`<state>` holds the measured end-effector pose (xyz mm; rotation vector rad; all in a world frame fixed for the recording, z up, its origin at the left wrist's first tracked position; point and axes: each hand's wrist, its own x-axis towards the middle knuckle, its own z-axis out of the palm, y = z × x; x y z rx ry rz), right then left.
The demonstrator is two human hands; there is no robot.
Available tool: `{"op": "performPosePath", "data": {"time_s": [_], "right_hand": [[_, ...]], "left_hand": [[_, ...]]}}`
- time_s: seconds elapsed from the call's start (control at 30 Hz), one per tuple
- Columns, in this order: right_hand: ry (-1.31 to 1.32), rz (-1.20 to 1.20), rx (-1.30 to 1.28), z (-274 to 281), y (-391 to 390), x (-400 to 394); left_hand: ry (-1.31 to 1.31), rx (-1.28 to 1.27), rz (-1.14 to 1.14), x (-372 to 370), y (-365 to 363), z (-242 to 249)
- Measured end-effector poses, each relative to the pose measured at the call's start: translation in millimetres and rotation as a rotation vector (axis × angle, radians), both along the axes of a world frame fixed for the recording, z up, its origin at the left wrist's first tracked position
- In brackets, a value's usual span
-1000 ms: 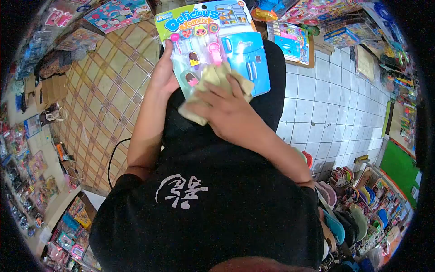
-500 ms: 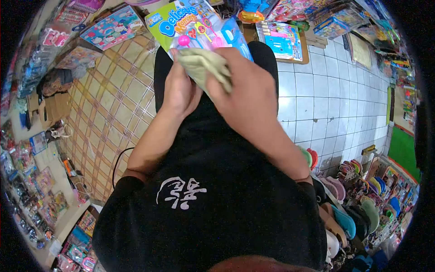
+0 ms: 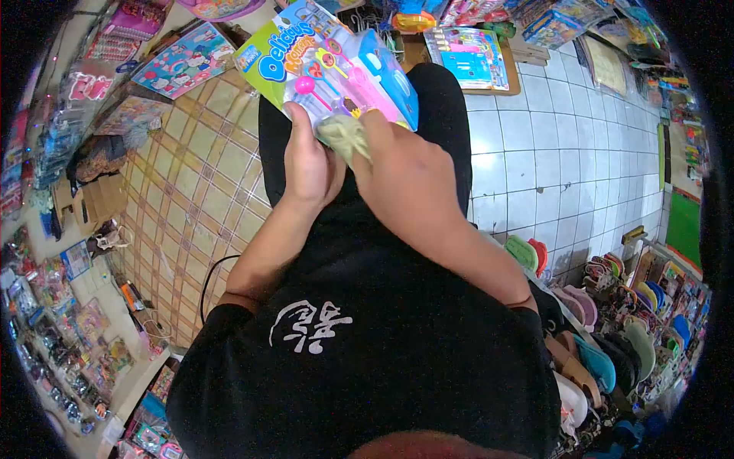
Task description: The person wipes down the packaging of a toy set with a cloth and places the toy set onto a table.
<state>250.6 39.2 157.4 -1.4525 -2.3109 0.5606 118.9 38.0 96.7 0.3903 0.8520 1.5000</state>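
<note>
A blister-packed toy set [image 3: 325, 65] with "Delicious" on its green and blue card tilts above my lap. Pink lollipop shapes and a blue piece show through its clear plastic. My left hand [image 3: 306, 164] grips the card's lower left edge, thumb up along the front. Bunched in my right hand [image 3: 405, 168] is a pale green cloth [image 3: 345, 138], which lies against the lower part of the package. The fingers of my right hand are partly hidden behind the cloth and the hand itself.
Another carded blue toy set [image 3: 470, 65] lies on the floor beyond my right knee. To the left leans a cartoon-printed flat package [image 3: 187, 57]. Sandals [image 3: 596, 363] crowd a rack at lower right. Packaged goods [image 3: 92, 329] line the left side, near a cardboard box [image 3: 103, 199].
My right hand and the cloth have moved down the package, uncovering more of its front. The cloth looks more bunched up. My left hand still holds the card.
</note>
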Motion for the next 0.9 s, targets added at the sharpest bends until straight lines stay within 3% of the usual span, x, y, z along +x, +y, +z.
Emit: {"op": "performPosePath", "data": {"time_s": [0.1, 0.23, 0.43, 0.53, 0.57, 0.63, 0.73, 0.83, 0.9], "right_hand": [[-0.027, 0.026, -0.035, -4, -5, -1], [-0.1, 0.04, -0.104, -15, -14, 10], [-0.132, 0.065, -0.342, -16, -6, 65], [-0.056, -0.1, -0.344, -2, 14, 95], [0.021, -0.187, -0.32, 7, 17, 98], [0.218, -0.14, -0.141, -3, 19, 97], [0.216, -0.046, 0.165, -46, 15, 73], [0.106, -0.006, 0.255, -59, -16, 45], [0.205, 0.095, 0.064, -48, -28, 47]], "left_hand": [[-0.082, -0.024, 0.021, -6, 2, -7], [0.118, -0.008, 0.146, -15, 4, 3], [0.091, -0.031, 0.195, -36, 4, 1], [0.06, -0.055, 0.211, -46, 7, -5], [0.05, -0.059, 0.2, -48, 7, -7], [0.028, -0.061, 0.174, -48, 6, -10], [0.007, -0.08, 0.171, -44, 6, -13], [-0.006, -0.069, 0.195, -39, 7, -16], [0.071, -0.071, 0.203, -39, 9, -17]]}}
